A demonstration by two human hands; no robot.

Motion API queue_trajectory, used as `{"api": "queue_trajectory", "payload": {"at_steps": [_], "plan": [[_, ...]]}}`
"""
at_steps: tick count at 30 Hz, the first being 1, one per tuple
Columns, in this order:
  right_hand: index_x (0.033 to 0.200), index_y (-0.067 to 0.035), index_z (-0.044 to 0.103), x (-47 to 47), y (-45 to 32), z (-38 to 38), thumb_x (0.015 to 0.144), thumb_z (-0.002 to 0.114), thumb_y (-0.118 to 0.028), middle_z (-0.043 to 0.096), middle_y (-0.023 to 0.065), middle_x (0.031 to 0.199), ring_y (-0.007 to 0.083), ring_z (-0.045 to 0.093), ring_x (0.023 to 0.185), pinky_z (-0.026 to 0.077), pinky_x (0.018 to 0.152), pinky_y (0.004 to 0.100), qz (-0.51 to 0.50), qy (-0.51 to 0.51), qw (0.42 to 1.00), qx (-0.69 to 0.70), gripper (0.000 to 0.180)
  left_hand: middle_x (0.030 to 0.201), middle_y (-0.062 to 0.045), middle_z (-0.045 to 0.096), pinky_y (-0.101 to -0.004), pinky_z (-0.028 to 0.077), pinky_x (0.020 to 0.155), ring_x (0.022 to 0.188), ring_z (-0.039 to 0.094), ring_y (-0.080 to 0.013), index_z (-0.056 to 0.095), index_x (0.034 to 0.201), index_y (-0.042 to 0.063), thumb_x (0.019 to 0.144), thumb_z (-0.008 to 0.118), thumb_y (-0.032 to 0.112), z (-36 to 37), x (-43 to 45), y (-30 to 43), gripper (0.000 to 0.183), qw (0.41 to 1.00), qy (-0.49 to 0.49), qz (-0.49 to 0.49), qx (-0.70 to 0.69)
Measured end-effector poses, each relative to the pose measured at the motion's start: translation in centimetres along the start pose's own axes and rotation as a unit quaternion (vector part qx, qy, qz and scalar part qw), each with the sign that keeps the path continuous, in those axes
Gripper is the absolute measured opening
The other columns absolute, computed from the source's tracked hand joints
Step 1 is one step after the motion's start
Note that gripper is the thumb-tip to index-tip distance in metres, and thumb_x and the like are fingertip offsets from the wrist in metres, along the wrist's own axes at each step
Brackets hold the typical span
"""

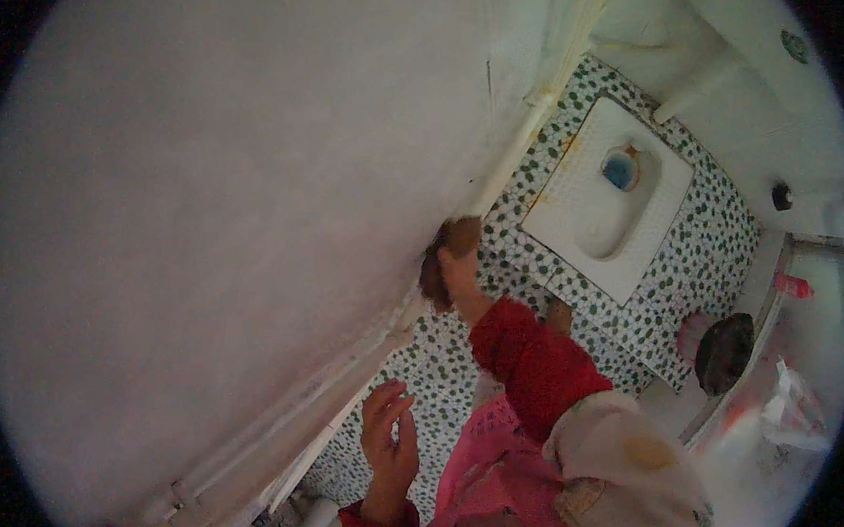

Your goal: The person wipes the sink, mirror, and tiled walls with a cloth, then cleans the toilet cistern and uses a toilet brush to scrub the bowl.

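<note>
My right hand [459, 269] presses a dark brown cloth [434, 277] against the lower part of a pale wall [212, 224], close to the wall's vertical edge. The cloth looks bunched, and its upper part pokes out beyond my fingers. My left hand [384, 426] is held up in front of the same wall, lower in the view. Its fingers are slightly curled and apart, with nothing in them. Red sleeves cover both arms, and a pale, stained sleeve cover [618, 461] wraps the right one. A pink apron [482, 453] hangs at my front.
A white squat toilet [591, 219] is set into a floor of green-and-white mosaic tile [707, 248]. A pipe [699, 84] rises behind it. At right, a dark round object [725, 355] stands beside a ledge that bears a red bottle [793, 285] and a crumpled plastic bag [791, 405].
</note>
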State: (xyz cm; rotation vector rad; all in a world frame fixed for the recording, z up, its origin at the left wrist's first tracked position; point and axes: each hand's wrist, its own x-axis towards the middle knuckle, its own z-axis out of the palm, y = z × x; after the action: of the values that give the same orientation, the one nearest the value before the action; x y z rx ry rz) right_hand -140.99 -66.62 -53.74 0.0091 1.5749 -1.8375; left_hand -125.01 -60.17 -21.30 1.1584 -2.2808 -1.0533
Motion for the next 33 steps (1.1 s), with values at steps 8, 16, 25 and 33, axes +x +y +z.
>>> {"api": "queue_trajectory", "payload": {"at_steps": [8, 16, 25, 33], "plan": [[0.126, -0.003, 0.045, 10.5, -20.4, -12.0, 0.088, 0.06, -0.031, 0.054, 0.013, 0.119, 0.028, 0.055, 0.103, 0.048, 0.087, 0.0429, 0.124, -0.008, 0.986, 0.114, 0.05, 0.113, -0.014, 0.059, -0.0345, 0.044, 0.092, 0.108, 0.056, -0.0268, 0.062, 0.103, 0.004, 0.085, 0.055, -0.006, 2.0, 1.3, 4.7, 0.022, 0.996, -0.01, 0.011, -0.084], [0.127, -0.008, 0.049, -9.0, -32.9, -19.6, 0.097, 0.043, -0.039, 0.052, 0.01, 0.125, 0.0251, 0.049, 0.114, 0.041, 0.1, 0.0413, 0.118, -0.234, 0.89, 0.372, 0.044, 0.121, -0.011, 0.054, -0.029, 0.042, 0.09, 0.108, 0.054, -0.0191, 0.06, 0.107, 0.004, 0.09, 0.053, 0.0, 5.9, 4.6, 11.6, 0.019, 0.963, -0.009, -0.016, -0.269], [0.128, -0.013, 0.048, -10.5, -50.2, -20.2, 0.097, 0.036, -0.05, 0.05, 0.0086, 0.128, 0.0251, 0.046, 0.117, 0.037, 0.105, 0.0368, 0.123, -0.299, 0.824, 0.465, 0.05, 0.123, -0.012, 0.053, -0.0292, 0.041, 0.092, 0.112, 0.051, -0.021, 0.058, 0.111, 0.004, 0.088, 0.055, 0.002, 7.8, 7.3, 23.6, 0.024, 0.972, 0.005, 0.138, -0.192], [0.12, -0.013, 0.052, -7.4, -63.9, -16.9, 0.086, 0.041, -0.065, 0.059, 0.0096, 0.106, 0.0278, 0.056, 0.094, 0.048, 0.08, 0.0407, 0.107, -0.409, 0.707, 0.566, 0.063, 0.124, -0.016, 0.051, -0.0337, 0.044, 0.09, 0.111, 0.052, -0.0241, 0.056, 0.115, 0.004, 0.086, 0.056, 0.001, 4.5, 14.6, 26.7, 0.03, 0.941, 0.184, 0.222, -0.178]]}}
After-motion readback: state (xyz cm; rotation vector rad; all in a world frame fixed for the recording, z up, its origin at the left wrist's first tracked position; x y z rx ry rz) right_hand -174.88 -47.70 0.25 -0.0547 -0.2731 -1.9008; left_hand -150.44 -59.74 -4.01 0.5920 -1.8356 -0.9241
